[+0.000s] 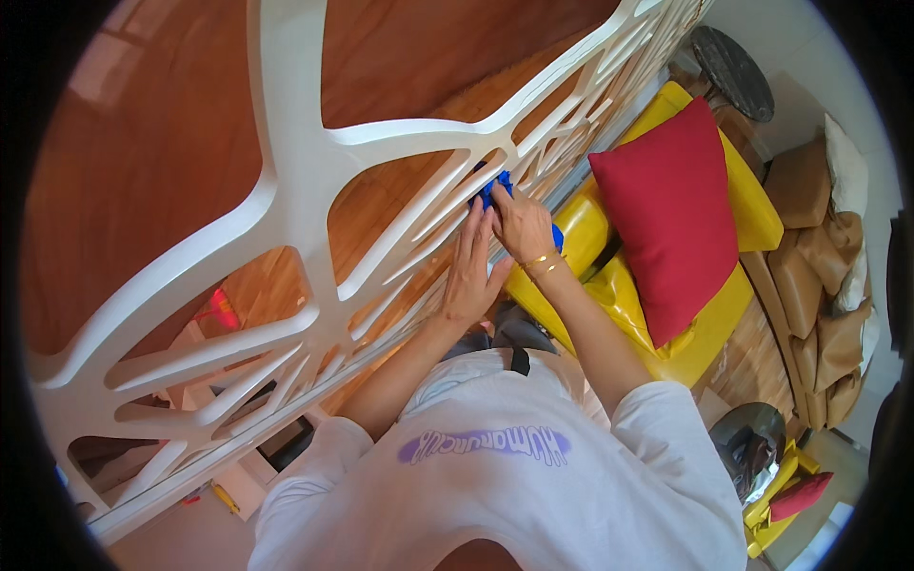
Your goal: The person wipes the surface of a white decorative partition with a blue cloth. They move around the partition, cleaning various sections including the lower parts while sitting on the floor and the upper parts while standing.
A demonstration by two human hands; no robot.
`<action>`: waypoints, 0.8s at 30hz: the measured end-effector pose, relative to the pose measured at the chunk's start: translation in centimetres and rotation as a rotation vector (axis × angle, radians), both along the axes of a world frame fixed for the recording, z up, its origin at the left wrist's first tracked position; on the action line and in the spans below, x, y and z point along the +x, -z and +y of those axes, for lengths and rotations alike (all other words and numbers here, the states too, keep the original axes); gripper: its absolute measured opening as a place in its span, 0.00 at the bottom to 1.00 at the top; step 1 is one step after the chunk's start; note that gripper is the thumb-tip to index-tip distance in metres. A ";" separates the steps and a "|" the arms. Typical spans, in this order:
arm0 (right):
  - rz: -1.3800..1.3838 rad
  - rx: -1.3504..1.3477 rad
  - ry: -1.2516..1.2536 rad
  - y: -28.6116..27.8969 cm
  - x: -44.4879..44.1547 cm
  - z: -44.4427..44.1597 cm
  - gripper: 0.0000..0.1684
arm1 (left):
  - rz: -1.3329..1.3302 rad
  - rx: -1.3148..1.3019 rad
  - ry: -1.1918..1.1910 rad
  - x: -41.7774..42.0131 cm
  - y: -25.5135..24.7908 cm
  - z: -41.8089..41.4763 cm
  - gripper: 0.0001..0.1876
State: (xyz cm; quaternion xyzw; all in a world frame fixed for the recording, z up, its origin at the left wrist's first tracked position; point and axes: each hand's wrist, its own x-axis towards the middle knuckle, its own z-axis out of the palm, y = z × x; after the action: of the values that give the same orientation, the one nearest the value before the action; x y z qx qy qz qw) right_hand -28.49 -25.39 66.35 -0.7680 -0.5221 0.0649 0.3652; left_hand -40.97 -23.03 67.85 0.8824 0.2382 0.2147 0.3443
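Note:
A blue cloth [495, 187] is bunched under the fingers of my right hand [525, 220], which presses it to a narrow bar of a white lattice panel [296, 157]. Another blue patch [558, 238] shows beside my right wrist; whether it is the same cloth cannot be told. Thin gold-coloured bracelets [540, 262] circle that wrist. My left hand [471, 268] lies flat against the panel just left of the cloth, its thumb spread and its fingertips near the cloth's lower edge. The panel has large curved openings and thin slanting slots.
Right of me stands a yellow armchair [571, 221] with a red cushion [671, 221] on it. Beyond are a brown sofa [796, 285], a dark round table [732, 71] and a glossy round table [750, 421]. A reddish-brown wooden surface [164, 143] shows through the panel.

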 end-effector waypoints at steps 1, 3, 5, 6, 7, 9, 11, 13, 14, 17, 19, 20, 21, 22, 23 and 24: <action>-0.004 -0.010 -0.005 0.0 0.0 0.3 0.11 | 0.007 0.001 0.000 0.0 -0.3 0.1 0.32; 0.089 0.022 0.010 1.0 -1.1 0.5 0.10 | 0.021 -0.001 0.006 -0.1 -0.6 0.4 0.32; 0.170 0.075 -0.025 2.1 -2.6 0.0 0.11 | 0.066 0.024 -0.023 -0.9 -0.4 0.2 0.33; 0.223 0.092 -0.040 2.4 -4.0 0.0 0.12 | 0.092 0.034 -0.055 -1.9 -0.6 -0.2 0.34; 0.258 0.155 -0.078 3.0 -5.4 -0.1 0.13 | 0.112 0.043 -0.084 -2.7 -0.8 -0.8 0.34; 0.324 0.286 -0.158 3.7 -8.2 -0.2 0.17 | 0.143 0.081 -0.092 -5.1 -1.7 -2.0 0.36; 0.529 0.074 -0.176 1.5 -9.8 -0.7 0.14 | 0.188 0.145 -0.050 -7.6 -1.8 -2.5 0.37; 0.700 0.025 -0.231 0.1 -10.9 -1.1 0.12 | 0.223 0.200 -0.025 -8.8 -3.3 -2.6 0.35; 0.772 0.084 -0.281 -0.2 -11.6 -1.1 0.11 | 0.224 0.251 -0.024 -9.2 -4.3 -2.7 0.34; 0.883 0.214 -0.365 -0.6 -13.5 -1.0 0.11 | 0.171 0.389 -0.017 -10.8 -5.6 -2.7 0.31; 0.756 0.277 -0.317 -2.5 -14.2 -0.8 0.11 | 0.193 0.404 0.016 -12.2 -5.5 -2.2 0.31; 0.686 0.362 -0.308 -1.7 -14.2 -0.6 0.11 | 0.207 0.404 0.025 -12.4 -5.1 -2.2 0.31; 0.625 0.290 -0.249 -0.9 -14.0 -0.5 0.11 | 0.210 0.371 0.044 -12.2 -4.6 -2.0 0.31; 0.567 0.218 -0.193 -0.3 -13.6 -0.5 0.11 | 0.217 0.339 0.062 -11.7 -4.2 -1.6 0.32; 0.508 0.147 -0.138 0.5 -13.1 -0.4 0.12 | 0.224 0.307 0.080 -11.1 -3.7 -1.1 0.32; 0.452 0.043 -0.106 1.7 -11.5 -0.5 0.12 | 0.205 0.239 0.122 -9.8 -2.7 -0.7 0.34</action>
State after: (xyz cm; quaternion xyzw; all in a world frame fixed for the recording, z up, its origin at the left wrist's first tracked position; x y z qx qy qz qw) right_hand -39.99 -25.94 64.66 -0.6973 -0.4679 0.2434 0.4854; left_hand -50.76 -23.73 70.55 0.9472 0.1907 0.1290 0.2230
